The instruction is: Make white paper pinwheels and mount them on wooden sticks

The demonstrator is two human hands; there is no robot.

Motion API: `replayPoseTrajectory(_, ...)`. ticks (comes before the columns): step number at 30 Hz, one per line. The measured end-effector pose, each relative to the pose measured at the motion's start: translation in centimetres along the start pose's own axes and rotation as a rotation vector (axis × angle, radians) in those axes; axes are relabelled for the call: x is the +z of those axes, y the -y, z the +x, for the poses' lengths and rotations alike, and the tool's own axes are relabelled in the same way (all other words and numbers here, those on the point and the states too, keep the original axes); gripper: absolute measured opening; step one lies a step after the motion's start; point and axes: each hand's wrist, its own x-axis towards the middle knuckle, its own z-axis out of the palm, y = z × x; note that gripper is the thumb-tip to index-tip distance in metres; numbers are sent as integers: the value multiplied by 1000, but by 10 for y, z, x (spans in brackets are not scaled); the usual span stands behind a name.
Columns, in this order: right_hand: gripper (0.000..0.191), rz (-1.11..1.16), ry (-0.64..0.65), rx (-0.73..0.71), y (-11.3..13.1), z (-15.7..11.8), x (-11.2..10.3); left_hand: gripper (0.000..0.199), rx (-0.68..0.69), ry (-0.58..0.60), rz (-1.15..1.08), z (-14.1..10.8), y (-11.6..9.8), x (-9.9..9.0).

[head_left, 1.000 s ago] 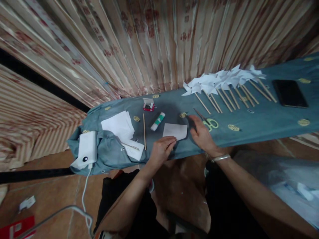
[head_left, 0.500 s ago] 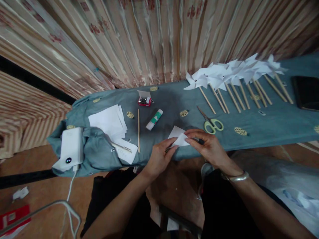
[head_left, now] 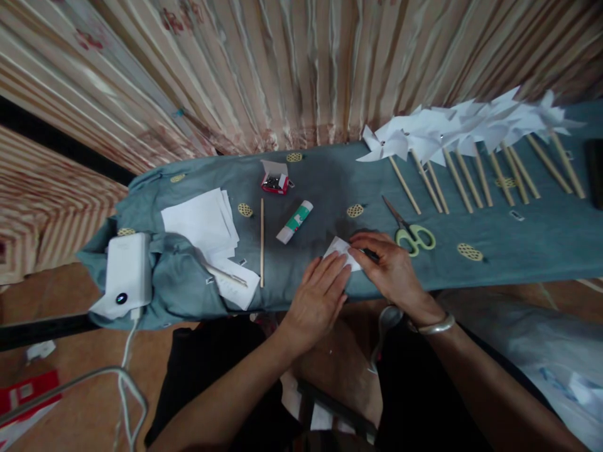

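Paper: small, white, smooth, folded piece (head_left: 338, 245), lying on the counter (head_left: 320, 182) near its front edge, beneath the hands.
Left hand (head_left: 316, 304): flattened, fingers extended side by side, laid over the paper, gripping nothing visible.
Right hand (head_left: 393, 267): half curled, thumb and fingertips close together at the paper's right side; whether they pinch it, I cannot tell.
Cloth (head_left: 311, 179): matt teal, yellow oval prints, rumpled toward 9 o'clock.
From the paper, 10 o'clock: cylindrical glue stick (head_left: 295, 221), white and green; beyond it, an open red card box (head_left: 274, 182) of small shiny pieces.
9 o'clock: slim wooden stick (head_left: 262, 245), loose white sheets (head_left: 202, 223), a pen (head_left: 226, 275), a rounded white power bank (head_left: 128, 267).
2 o'clock: pointed paper pinwheels (head_left: 438, 129) on wooden sticks, overlapping.
3 o'clock: scissors (head_left: 409, 234), green loop handles.
Hidden: much of the paper, under fingers.
Cut off: dark object (head_left: 595, 169) at the right border.
Unclear: the box's contents; the sheets' faint marks.
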Motion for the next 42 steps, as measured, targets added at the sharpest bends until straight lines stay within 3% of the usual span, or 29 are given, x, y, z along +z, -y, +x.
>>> replayPoseTrajectory(15,16,-65,-79,38,3,1,9,54,-34,130,90,-4,0,4)
replayPoseTrajectory(30,15,-129,-98,-2,2,-1,13,53,-22,126,157,-4,0,6)
replayPoseTrajectory(37,23,-179,-95,-35,2,-6,11,55,-21,161,207,-3,-1,6)
replayPoseTrajectory(42,43,-247,-97,-72,-1,-22,9,59,-22,167,243,-2,-1,7)
